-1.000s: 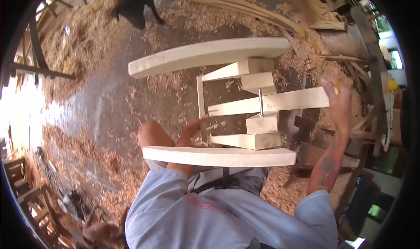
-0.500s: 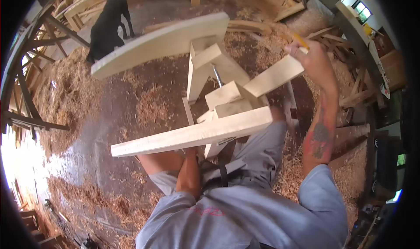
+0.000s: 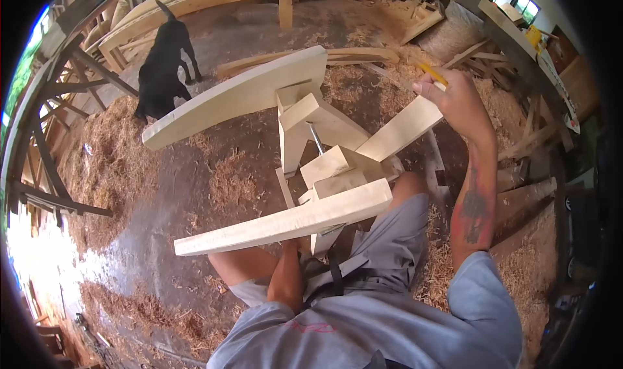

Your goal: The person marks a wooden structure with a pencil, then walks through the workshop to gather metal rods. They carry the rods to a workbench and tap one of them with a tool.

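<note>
A wooden assembly (image 3: 318,118) of pale, planed pieces stands between my knees. It has a curved board (image 3: 227,103) on the far side and a long board (image 3: 279,225) on the near side. A metal rod (image 3: 316,138) runs between its blocks. From the right side a straight wooden arm (image 3: 402,127) slants up and outward. My right hand (image 3: 462,106) is closed at the top end of that arm, with a yellow pencil (image 3: 432,73) held in the fingers. My left forearm (image 3: 285,278) reaches under the long board, which hides the fingers of my left hand.
A black dog (image 3: 165,67) stands at the far left, its head low by a heap of wood shavings (image 3: 110,155). Timber trestles (image 3: 48,116) line the left side. Curved lengths of wood (image 3: 363,55) lie behind the assembly, and shavings are scattered over the dark floor (image 3: 175,194).
The view has shifted, so the assembly and my right hand sit a little lower in it. My right hand stays at the arm's end with the pencil. The dog's head has lowered.
</note>
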Available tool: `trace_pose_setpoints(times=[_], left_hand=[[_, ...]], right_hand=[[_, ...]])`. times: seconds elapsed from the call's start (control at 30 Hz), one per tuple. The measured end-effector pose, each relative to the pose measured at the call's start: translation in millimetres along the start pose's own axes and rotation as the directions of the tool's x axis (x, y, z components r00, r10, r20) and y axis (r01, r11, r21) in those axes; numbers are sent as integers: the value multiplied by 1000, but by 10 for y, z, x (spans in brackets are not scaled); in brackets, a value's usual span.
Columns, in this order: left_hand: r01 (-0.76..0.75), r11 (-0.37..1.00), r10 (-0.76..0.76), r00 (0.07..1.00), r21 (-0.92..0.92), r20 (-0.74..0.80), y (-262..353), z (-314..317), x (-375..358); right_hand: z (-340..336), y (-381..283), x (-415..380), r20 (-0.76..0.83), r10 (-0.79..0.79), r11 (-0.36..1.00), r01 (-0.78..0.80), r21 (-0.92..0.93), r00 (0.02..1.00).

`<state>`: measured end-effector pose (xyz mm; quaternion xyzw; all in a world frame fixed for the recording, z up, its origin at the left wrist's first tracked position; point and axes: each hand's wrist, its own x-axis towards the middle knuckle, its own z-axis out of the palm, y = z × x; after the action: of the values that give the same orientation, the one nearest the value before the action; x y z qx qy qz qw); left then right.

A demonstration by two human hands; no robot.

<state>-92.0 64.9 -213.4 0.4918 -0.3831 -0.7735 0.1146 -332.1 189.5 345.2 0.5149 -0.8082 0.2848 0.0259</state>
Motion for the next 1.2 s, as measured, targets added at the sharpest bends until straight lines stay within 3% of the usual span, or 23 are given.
trace_pose_setpoints(times=[0.47, 0.73, 0.9, 1.2], left_hand=[[-1, 1000, 1, 1000, -25, -1, 5, -81, 80], [-19, 995, 17, 1000, -93, -26, -303, -108, -211], [2, 984, -13, 998, -178, -62, -639, -66, -556], [-2, 974, -24, 993, -228, -112, -311, -108, -522]], right_hand=[[40, -202, -146, -116, -24, 999, 21, -34, 993], [31, -79, 15, 37, -1, 1000, 1, -6, 999], [41, -193, -79, 36, -43, 997, 41, 60, 998], [213, -579, -127, -50, -124, 990, 127, 58, 991]])
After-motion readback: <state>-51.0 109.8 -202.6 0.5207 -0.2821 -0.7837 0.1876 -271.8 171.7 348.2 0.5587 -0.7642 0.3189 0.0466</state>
